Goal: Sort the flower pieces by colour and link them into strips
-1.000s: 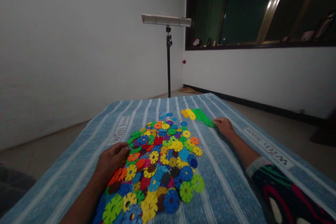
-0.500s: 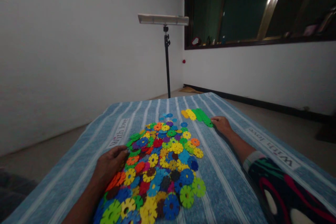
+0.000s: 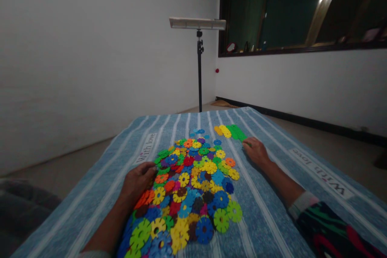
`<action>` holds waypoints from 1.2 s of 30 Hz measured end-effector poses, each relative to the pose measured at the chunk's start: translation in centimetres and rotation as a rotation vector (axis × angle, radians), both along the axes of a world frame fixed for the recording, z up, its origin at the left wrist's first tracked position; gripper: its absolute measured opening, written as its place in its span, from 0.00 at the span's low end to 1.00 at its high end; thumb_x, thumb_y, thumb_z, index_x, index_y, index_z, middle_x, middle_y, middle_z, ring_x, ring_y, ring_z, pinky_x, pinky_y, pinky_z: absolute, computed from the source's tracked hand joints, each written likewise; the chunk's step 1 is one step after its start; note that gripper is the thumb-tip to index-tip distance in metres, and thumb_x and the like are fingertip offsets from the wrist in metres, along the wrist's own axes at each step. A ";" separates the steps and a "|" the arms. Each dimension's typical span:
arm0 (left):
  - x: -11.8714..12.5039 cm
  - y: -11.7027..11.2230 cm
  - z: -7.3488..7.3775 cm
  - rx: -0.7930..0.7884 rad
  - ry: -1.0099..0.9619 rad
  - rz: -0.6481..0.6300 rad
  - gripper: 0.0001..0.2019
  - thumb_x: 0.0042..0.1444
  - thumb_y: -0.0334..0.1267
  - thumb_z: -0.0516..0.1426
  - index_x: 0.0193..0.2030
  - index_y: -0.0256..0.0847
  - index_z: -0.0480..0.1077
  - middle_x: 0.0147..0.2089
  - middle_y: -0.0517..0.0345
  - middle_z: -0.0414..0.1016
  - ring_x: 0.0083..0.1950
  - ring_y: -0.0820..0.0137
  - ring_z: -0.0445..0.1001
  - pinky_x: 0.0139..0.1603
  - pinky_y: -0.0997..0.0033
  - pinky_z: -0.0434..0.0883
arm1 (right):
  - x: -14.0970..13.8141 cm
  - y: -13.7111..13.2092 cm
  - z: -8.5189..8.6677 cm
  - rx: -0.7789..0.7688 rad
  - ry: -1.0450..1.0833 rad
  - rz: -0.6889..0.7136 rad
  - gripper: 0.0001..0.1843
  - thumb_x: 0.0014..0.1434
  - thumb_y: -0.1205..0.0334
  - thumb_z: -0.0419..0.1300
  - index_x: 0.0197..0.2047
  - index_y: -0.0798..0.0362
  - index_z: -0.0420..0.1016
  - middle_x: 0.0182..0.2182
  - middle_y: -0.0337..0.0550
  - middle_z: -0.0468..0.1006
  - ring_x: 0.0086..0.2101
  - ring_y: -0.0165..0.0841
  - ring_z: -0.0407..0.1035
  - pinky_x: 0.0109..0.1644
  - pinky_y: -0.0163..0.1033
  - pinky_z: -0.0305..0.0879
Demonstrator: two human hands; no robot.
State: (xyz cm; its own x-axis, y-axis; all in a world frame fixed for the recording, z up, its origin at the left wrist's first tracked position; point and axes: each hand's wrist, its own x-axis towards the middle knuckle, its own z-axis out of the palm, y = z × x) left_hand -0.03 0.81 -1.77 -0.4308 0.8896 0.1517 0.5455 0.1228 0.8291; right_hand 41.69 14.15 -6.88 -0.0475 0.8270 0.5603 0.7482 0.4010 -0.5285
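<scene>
Thumb and fingertips of the person's right hand [image 3: 256,151] are drawn together at the near end of the green pieces [image 3: 236,132], and a sliver of green shows at the fingertips, though it cannot be told whether a piece is pinched there or lies on the cloth [image 3: 266,213]. Beyond it the green pieces overlap in a slanting row, followed by yellow pieces [image 3: 225,131] and, at the far left end, an orange-yellow piece [image 3: 217,130]. The left hand [image 3: 139,179] rests with fingers curled against the left edge of a big pile [image 3: 184,179] of flower-shaped plastic pieces; its grip on any one of them cannot be made out. That pile spreads over the middle of the cloth in red, orange, yellow, green, blue, purple and brown, with a few blue pieces [image 3: 198,131] at its far end and two lime-green ones [image 3: 222,220] at its near right edge. Blue with white stripes, the cloth bears the words "With love" on each side. Past its far edge a long lamp [image 3: 198,23] sits on a black stand [image 3: 199,76], left of a dark-framed window [image 3: 290,8]
</scene>
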 end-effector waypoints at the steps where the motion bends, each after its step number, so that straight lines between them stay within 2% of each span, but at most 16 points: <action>1: 0.0 0.0 0.0 0.012 0.005 0.004 0.16 0.37 0.51 0.59 0.29 0.43 0.75 0.23 0.62 0.77 0.28 0.65 0.75 0.28 0.72 0.72 | -1.0 -0.6 0.3 0.001 -0.011 0.091 0.13 0.56 0.60 0.54 0.34 0.52 0.80 0.36 0.46 0.79 0.40 0.36 0.71 0.48 0.39 0.63; 3: -0.1 0.0 -0.1 0.027 0.017 0.011 0.15 0.37 0.50 0.59 0.29 0.43 0.75 0.25 0.62 0.78 0.30 0.64 0.76 0.31 0.72 0.73 | -3.3 -1.7 1.0 -0.039 -0.034 0.287 0.12 0.57 0.61 0.54 0.33 0.52 0.80 0.35 0.45 0.79 0.40 0.35 0.71 0.48 0.38 0.63; 5: -0.2 0.1 -0.2 0.027 0.035 0.010 0.15 0.37 0.50 0.59 0.29 0.43 0.75 0.26 0.61 0.79 0.32 0.64 0.77 0.33 0.72 0.73 | -5.3 -2.6 1.7 -0.109 -0.070 0.409 0.11 0.57 0.60 0.56 0.33 0.52 0.80 0.35 0.44 0.78 0.39 0.34 0.70 0.47 0.37 0.62; 9: -0.4 0.1 -0.3 0.039 0.096 -0.008 0.15 0.39 0.50 0.58 0.29 0.43 0.76 0.28 0.60 0.80 0.34 0.63 0.78 0.34 0.71 0.73 | -8.0 -3.4 2.6 -0.229 -0.230 0.389 0.10 0.53 0.56 0.61 0.30 0.52 0.79 0.35 0.42 0.75 0.38 0.34 0.68 0.42 0.36 0.60; 12: -0.4 0.1 -0.3 0.027 0.082 -0.021 0.16 0.40 0.51 0.57 0.30 0.42 0.75 0.27 0.60 0.80 0.33 0.63 0.78 0.33 0.72 0.72 | -8.8 -3.6 2.7 -0.268 -0.334 0.351 0.09 0.53 0.55 0.61 0.29 0.52 0.78 0.36 0.41 0.75 0.39 0.34 0.67 0.42 0.36 0.59; 15: -0.5 0.1 -0.6 0.023 0.083 -0.034 0.17 0.41 0.51 0.57 0.32 0.41 0.75 0.28 0.60 0.80 0.33 0.64 0.77 0.33 0.71 0.72 | -9.0 -3.6 2.5 -0.287 -0.328 0.352 0.07 0.52 0.58 0.62 0.32 0.51 0.79 0.38 0.41 0.76 0.41 0.34 0.68 0.42 0.35 0.59; 18: -0.8 0.3 -1.0 0.014 0.090 -0.039 0.18 0.42 0.51 0.57 0.33 0.41 0.75 0.28 0.60 0.80 0.32 0.64 0.77 0.33 0.71 0.72 | -8.9 -3.6 2.3 -0.304 -0.266 0.338 0.07 0.52 0.60 0.62 0.32 0.52 0.81 0.36 0.42 0.76 0.38 0.33 0.68 0.41 0.34 0.59; 22: -1.1 0.5 -1.4 0.014 0.089 -0.044 0.18 0.42 0.52 0.56 0.34 0.41 0.75 0.29 0.60 0.80 0.33 0.64 0.78 0.33 0.72 0.72 | -8.8 -3.6 2.1 -0.306 -0.180 0.312 0.06 0.51 0.63 0.61 0.28 0.53 0.81 0.32 0.41 0.77 0.34 0.32 0.69 0.38 0.34 0.60; 28: -1.1 0.5 -1.0 0.024 0.099 -0.020 0.16 0.40 0.51 0.57 0.32 0.43 0.75 0.28 0.60 0.80 0.32 0.63 0.78 0.32 0.71 0.72 | -8.9 -3.9 1.7 -0.282 -0.014 0.248 0.05 0.47 0.63 0.62 0.27 0.52 0.80 0.30 0.40 0.78 0.33 0.31 0.69 0.37 0.34 0.61; 33: -1.5 0.9 -1.1 0.012 0.108 -0.031 0.15 0.41 0.51 0.58 0.31 0.45 0.77 0.29 0.59 0.81 0.32 0.63 0.78 0.29 0.73 0.72 | -8.7 -3.3 1.0 -0.395 0.351 0.262 0.05 0.43 0.62 0.64 0.25 0.53 0.79 0.25 0.38 0.78 0.28 0.31 0.70 0.32 0.34 0.64; 36: -1.7 1.0 -1.1 0.021 0.144 -0.018 0.15 0.40 0.51 0.58 0.30 0.45 0.77 0.29 0.58 0.81 0.33 0.62 0.78 0.30 0.73 0.72 | -6.8 -2.3 1.2 -0.413 0.574 0.291 0.10 0.42 0.57 0.65 0.26 0.56 0.79 0.23 0.40 0.78 0.26 0.32 0.70 0.31 0.36 0.66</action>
State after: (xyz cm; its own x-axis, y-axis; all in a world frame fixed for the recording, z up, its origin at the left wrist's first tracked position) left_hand -1.70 1.77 -2.92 -0.3871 0.8930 0.2296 0.6608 0.0951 0.7445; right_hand 34.90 11.88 -5.73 -0.0908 0.9733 0.2109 0.2055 0.2255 -0.9523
